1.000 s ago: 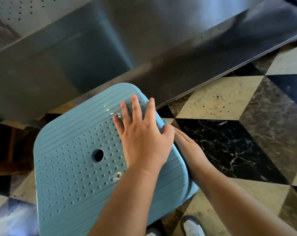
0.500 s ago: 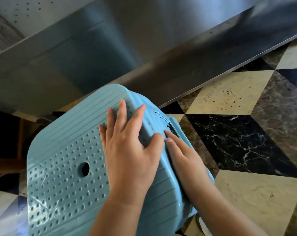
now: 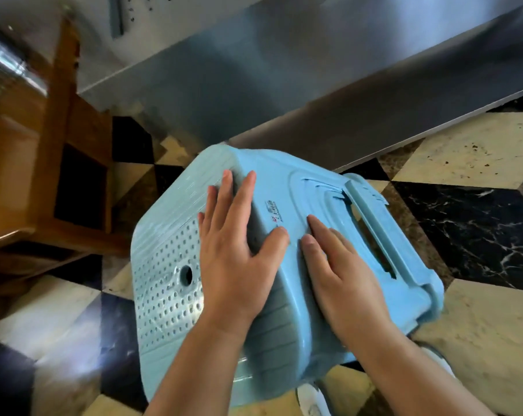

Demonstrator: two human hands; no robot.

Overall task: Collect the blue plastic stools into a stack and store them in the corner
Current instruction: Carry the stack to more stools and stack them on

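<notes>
A stack of blue plastic stools (image 3: 320,205) is tilted over to the left, so its dotted seat with a round hole faces left and its side wall faces up. My left hand (image 3: 236,250) lies flat across the seat's edge, fingers straight, thumb on the side wall. My right hand (image 3: 341,265) presses flat on the side wall next to it, fingers straight. The nested rims of several stools show at the right end. The stack's legs are hidden below.
A stainless-steel counter front (image 3: 254,79) runs across the back. A wooden piece of furniture (image 3: 44,181) stands at the left. The floor (image 3: 464,151) is patterned marble tile. A white shoe (image 3: 311,400) shows under the stack.
The stack has tipped further to the left, exposing its side wall. Both hands have stayed pressed on it, and the view has swung to show the wooden furniture.
</notes>
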